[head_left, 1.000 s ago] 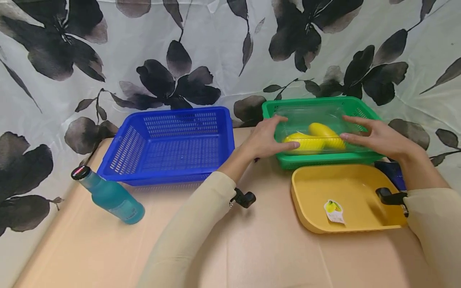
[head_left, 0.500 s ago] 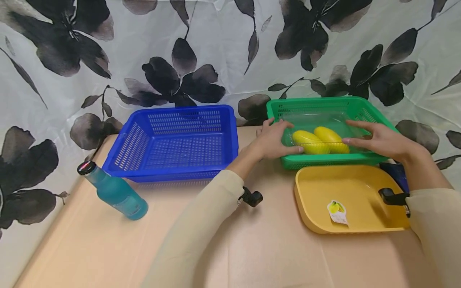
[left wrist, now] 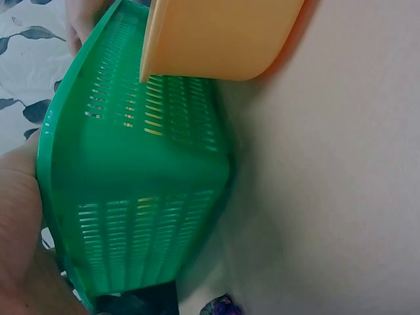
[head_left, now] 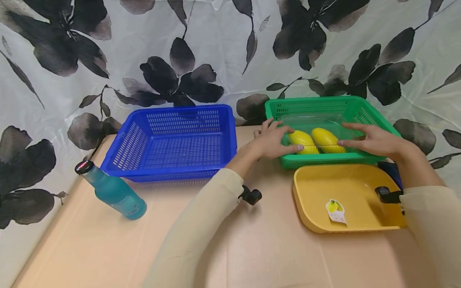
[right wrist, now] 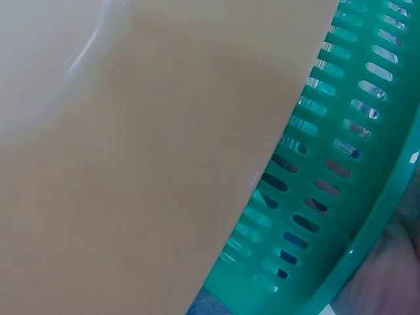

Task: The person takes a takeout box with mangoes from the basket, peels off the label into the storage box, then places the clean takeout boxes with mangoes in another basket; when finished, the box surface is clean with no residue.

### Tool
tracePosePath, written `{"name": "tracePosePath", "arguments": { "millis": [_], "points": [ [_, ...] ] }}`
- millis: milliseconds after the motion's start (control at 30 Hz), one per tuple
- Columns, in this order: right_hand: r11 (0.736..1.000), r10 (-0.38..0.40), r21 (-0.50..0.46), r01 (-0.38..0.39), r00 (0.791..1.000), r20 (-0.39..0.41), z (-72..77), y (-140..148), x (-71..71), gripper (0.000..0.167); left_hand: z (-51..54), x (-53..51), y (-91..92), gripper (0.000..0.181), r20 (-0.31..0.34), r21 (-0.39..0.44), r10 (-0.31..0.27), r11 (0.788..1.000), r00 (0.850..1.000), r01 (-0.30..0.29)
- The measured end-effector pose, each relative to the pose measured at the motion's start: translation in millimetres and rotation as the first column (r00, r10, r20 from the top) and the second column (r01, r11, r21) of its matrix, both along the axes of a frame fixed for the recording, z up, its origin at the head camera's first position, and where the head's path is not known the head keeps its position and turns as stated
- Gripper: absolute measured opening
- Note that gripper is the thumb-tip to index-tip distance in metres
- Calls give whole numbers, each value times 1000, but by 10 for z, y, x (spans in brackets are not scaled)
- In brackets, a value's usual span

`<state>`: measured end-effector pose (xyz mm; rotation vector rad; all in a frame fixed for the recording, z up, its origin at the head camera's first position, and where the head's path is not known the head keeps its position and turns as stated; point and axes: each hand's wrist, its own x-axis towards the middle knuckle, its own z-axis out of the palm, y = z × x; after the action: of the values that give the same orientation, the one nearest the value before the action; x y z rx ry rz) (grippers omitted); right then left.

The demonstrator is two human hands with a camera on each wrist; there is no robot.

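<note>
A clear plastic container (head_left: 311, 121) sits inside the green basket (head_left: 324, 162) at the right of the head view. Two smooth yellow fruits (head_left: 327, 140), lemon-like in shape, lie in it. My left hand (head_left: 271, 142) grips the container's left end, thumb at the front edge and the other fingers farther back. At the opposite end, my right hand (head_left: 378, 141) holds the container between thumb and forefinger. Both wrist views show mostly the basket's slotted outside (left wrist: 131, 157), with part of the left hand (left wrist: 20, 230) and right hand (right wrist: 387, 275) beside its rim.
A yellow tray (head_left: 349, 188) with a lemon sticker stands in front of the green basket. The blue basket (head_left: 183, 152) is at centre left, and a teal bottle (head_left: 115, 196) leans left of it. A dark blue thing (head_left: 390, 172) shows partly behind the tray. Floral cloth hangs behind.
The clear container has sunk lower into the green basket, held by both hands. The fruits have shifted slightly inside it. Baskets, tray and bottle stay put; the head view has shifted a little.
</note>
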<state>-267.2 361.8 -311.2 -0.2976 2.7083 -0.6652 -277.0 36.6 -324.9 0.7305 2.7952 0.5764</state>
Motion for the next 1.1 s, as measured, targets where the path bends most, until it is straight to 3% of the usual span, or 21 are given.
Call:
{"name": "tracePosePath", "arguments": {
  "millis": [267,433,600,733,900,1100],
  "points": [
    [999,37,-12,-37,999,-16,-29,-102,-30,87,41,-4,-273,62,-43,47,-102,993,994,104],
    [994,92,70,-86,993,-76,10,-103,16,88,235,111,-598,57,-94,81,-139,986,986,146],
    [991,105,97,-91,983,-153,120,-129,42,88,376,215,-871,59,-146,23,-141,989,979,146],
    [991,117,83,-104,977,-179,174,-219,79,85,348,314,-1059,59,-183,-30,-152,988,971,149],
    [987,148,89,-131,965,-218,218,-375,150,85,319,471,-1291,60,-222,-27,-138,990,965,135],
    [982,185,83,-168,945,-270,251,-581,255,83,330,584,-1476,61,-253,-25,-101,995,962,97]
  ]
}}
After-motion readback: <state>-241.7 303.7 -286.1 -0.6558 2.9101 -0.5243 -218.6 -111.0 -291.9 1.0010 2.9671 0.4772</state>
